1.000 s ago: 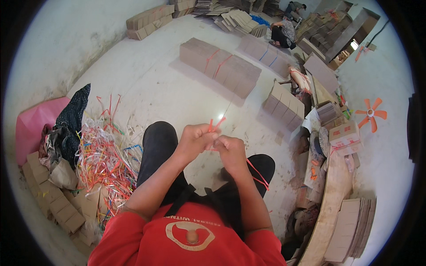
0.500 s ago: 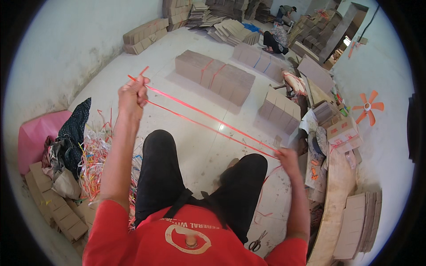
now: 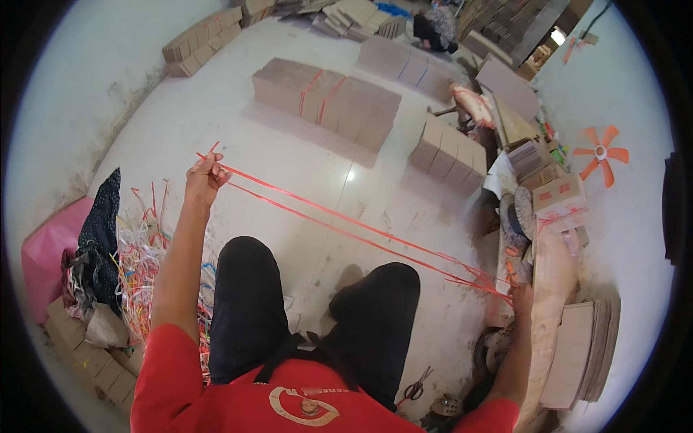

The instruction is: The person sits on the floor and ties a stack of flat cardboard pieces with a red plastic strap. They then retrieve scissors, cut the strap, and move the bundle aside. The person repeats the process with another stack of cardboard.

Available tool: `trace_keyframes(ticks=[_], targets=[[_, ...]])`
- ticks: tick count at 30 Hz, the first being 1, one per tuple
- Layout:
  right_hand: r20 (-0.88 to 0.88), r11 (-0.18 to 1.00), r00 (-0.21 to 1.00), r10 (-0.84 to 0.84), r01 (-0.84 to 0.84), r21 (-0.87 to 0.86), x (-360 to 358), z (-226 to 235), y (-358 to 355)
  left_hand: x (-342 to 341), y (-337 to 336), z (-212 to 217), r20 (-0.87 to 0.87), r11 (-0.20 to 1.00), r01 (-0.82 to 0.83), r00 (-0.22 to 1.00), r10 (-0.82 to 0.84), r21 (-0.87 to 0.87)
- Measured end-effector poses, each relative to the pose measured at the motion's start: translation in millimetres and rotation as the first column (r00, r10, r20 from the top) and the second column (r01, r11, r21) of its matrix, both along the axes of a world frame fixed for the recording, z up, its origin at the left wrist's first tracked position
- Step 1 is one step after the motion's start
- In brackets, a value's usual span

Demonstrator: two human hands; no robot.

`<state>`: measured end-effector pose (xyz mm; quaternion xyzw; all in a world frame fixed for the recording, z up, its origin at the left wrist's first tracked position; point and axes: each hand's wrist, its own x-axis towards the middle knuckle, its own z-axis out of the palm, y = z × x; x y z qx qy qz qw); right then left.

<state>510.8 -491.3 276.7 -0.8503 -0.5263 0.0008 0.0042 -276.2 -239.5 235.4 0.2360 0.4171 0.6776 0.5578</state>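
A red plastic strap (image 3: 314,207) is stretched across in front of my knees in two nearly parallel runs. My left hand (image 3: 205,180) is closed on its left end, with two short tails poking out above the fingers. At the right end, beside the wooden bench, my right hand (image 3: 521,297) is closed round the strap, and several loose strands gather there. Beyond the strap, a long bundle of brown cardboard pieces (image 3: 361,115) lies on the floor, tied with two red bands. To its right stands a shorter cardboard stack (image 3: 449,155).
A tangle of coloured plastic strips (image 3: 144,267) lies left of my legs, near a pink sheet (image 3: 50,263). Scissors (image 3: 414,390) rest on the floor at lower right. The wooden bench (image 3: 552,289) carries a carton (image 3: 561,198). A person (image 3: 437,29) crouches far back.
My right hand has moved right and down toward the bench, drawing the strap out longer. My left hand has come slightly lower and left. The view has tilted downward.
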Motion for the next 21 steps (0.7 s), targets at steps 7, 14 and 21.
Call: trace_keyframes(ticks=[7,14,21], targets=[[-0.034,0.885,0.993,-0.117,0.088,-0.458,-58,-160,105,-62,20,-122,-0.148,0.945,-0.143,0.984,0.102,-0.294],[-0.340,0.677,0.727,-0.597,0.228,-0.700,-150,-243,227,-112,35,-236,-0.341,0.872,-0.318,0.920,0.190,-0.372],[-0.341,0.624,0.682,-0.647,0.217,-0.750,-181,-346,312,-130,83,-304,-0.397,0.838,-0.366,0.896,0.199,-0.404]])
